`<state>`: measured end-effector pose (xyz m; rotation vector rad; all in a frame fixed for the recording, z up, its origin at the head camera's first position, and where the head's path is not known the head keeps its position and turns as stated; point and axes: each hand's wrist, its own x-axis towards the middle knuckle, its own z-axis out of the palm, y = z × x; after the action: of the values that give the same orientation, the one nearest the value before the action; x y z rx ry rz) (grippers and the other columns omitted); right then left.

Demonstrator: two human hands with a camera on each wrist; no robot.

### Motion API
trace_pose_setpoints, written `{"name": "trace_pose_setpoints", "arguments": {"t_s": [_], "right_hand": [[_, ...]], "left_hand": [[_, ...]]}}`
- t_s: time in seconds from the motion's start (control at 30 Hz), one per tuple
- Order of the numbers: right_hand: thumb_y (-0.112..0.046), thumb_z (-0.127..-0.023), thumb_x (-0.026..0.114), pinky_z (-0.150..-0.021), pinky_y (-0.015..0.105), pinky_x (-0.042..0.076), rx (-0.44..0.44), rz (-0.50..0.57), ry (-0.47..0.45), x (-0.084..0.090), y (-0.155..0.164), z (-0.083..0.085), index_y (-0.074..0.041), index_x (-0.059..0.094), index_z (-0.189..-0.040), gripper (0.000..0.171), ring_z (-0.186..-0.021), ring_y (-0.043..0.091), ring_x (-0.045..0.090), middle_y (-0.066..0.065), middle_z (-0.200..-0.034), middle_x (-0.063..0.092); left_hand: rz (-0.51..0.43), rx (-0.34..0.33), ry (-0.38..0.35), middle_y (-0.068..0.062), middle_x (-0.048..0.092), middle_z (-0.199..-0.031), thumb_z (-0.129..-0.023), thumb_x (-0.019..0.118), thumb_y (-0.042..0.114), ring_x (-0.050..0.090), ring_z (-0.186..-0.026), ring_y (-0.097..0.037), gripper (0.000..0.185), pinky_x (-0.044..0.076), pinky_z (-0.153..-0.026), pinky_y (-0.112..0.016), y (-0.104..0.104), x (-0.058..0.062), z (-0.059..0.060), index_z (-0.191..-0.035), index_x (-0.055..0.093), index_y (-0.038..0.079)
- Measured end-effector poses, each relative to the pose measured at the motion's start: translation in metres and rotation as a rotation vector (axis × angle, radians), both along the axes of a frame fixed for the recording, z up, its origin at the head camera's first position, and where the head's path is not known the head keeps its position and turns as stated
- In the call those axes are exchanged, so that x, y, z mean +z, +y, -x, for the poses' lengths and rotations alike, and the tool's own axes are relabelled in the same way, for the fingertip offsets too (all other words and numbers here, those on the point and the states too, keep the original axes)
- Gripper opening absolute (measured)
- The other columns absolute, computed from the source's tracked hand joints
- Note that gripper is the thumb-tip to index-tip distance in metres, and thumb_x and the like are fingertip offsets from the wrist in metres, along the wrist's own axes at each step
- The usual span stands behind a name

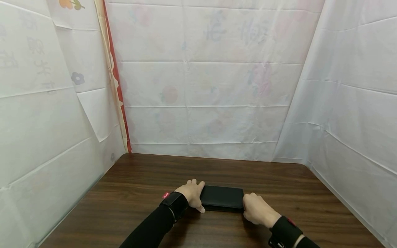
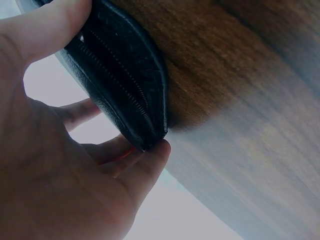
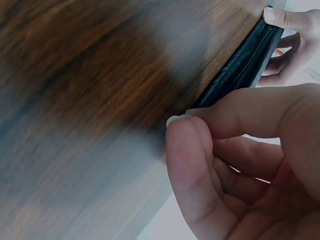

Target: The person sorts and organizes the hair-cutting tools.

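A black leather-look zip wallet [image 1: 221,198] lies flat on the wooden table. My left hand [image 1: 191,194] grips its left end, with thumb and fingers spread around that side. In the left wrist view the zip [image 2: 122,82] is parted at this end, its two rows of teeth apart over a dark gap. At the wallet's right end my right hand [image 1: 257,208] is curled, thumb and forefinger pinching right at the zipped edge. Those fingertips [image 3: 182,127] hide what is between them. Zip teeth [image 3: 242,75] run along the edge between both hands in the right wrist view.
The dark brown table [image 1: 149,172] extends behind and to both sides of the wallet. White printed sheets hang at the back [image 1: 201,86], left [image 1: 46,137] and right [image 1: 356,120], close to the table's edges. A red-and-cream strip [image 1: 119,93] runs down the back left corner.
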<state>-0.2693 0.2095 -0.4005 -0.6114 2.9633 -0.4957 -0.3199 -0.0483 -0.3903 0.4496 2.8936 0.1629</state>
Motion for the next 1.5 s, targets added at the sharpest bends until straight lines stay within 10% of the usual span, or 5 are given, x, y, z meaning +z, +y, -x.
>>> {"name": "trace_pose_setpoints", "arguments": {"t_s": [1.5], "right_hand": [[0.015,-0.083,0.053,-0.045,0.024,0.019,0.032,0.027,0.007,0.001,-0.022,-0.009,-0.023,0.028,-0.059,0.052,-0.042,0.006,0.02,-0.01,-0.051,0.015]], "left_hand": [[-0.029,0.002,-0.017,-0.014,0.045,-0.143,-0.074,0.091,0.045,0.045,-0.126,-0.029,0.099,0.047,-0.097,-0.047,0.001,0.0,0.001,-0.155,0.04,0.02]]}}
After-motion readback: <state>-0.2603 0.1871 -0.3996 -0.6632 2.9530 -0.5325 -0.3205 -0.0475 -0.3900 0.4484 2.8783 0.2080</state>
